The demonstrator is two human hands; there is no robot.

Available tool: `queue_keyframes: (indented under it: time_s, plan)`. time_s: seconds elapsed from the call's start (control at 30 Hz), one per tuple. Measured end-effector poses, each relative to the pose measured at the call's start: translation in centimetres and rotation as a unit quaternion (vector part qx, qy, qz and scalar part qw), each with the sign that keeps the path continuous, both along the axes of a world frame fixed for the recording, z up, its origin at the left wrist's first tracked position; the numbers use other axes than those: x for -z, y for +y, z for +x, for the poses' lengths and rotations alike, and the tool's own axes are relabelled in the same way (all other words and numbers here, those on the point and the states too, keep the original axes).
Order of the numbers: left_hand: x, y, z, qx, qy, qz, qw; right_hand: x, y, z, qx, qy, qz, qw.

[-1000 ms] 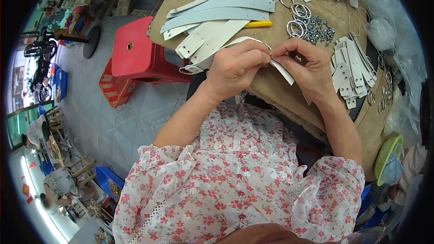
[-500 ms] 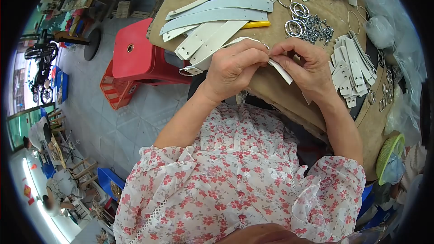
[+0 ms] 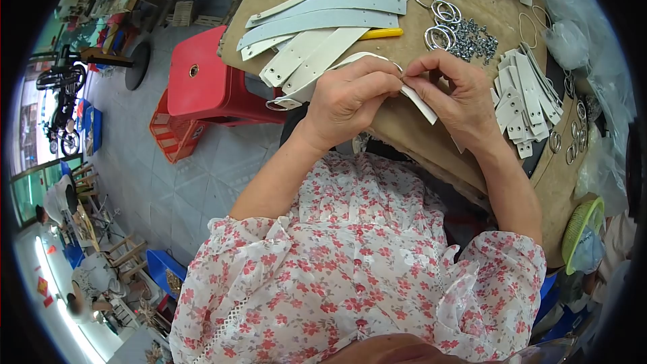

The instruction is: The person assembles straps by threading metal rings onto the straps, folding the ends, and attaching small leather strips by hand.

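Observation:
Both hands meet over the near edge of the round table. My left hand point(image 3: 352, 100) is closed on a white strap point(image 3: 419, 104), whose folded end sticks out between the hands. With thumb and index finger pinched, my right hand point(image 3: 455, 98) grips the same strap close by. Part of a metal ring shows at the fingertips; the rest of it is hidden. Left of my left hand, another end of white strap carries a metal ring point(image 3: 283, 103). Just beyond the hands lie several loose metal rings point(image 3: 439, 37) and a heap of small rivets point(image 3: 474, 42).
White and grey straps point(image 3: 323, 23) pile up at the table's far left, beside a yellow-handled tool point(image 3: 382, 34). Short punched straps point(image 3: 526, 101) lie at right. A red stool point(image 3: 199, 74) stands left of the table, and a green basket point(image 3: 583, 236) sits at lower right.
The fingers have shifted very slightly around the strap. Both hands keep their hold, and the things on the table stay in place.

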State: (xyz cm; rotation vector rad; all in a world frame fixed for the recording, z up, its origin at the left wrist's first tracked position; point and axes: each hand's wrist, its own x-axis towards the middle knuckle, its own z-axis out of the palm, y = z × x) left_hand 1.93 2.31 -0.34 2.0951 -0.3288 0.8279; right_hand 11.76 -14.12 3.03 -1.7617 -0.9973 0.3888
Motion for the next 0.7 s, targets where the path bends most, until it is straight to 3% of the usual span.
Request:
queue_keyframes:
  time_s: [0.07,0.5,0.7]
  plan:
    - [0.0,0.0,0.0,0.001,0.001,0.001,1.000,0.3,0.2,0.1,0.002,-0.048,0.048,0.998]
    - [0.1,-0.2,0.0,-0.008,0.015,-0.042,0.999,0.1,-0.1,0.3,-0.014,-0.093,0.065,0.993]
    - [0.1,-0.3,0.0,-0.025,-0.007,-0.049,0.998,-0.5,-0.4,-0.2,-0.058,-0.192,0.054,0.978]
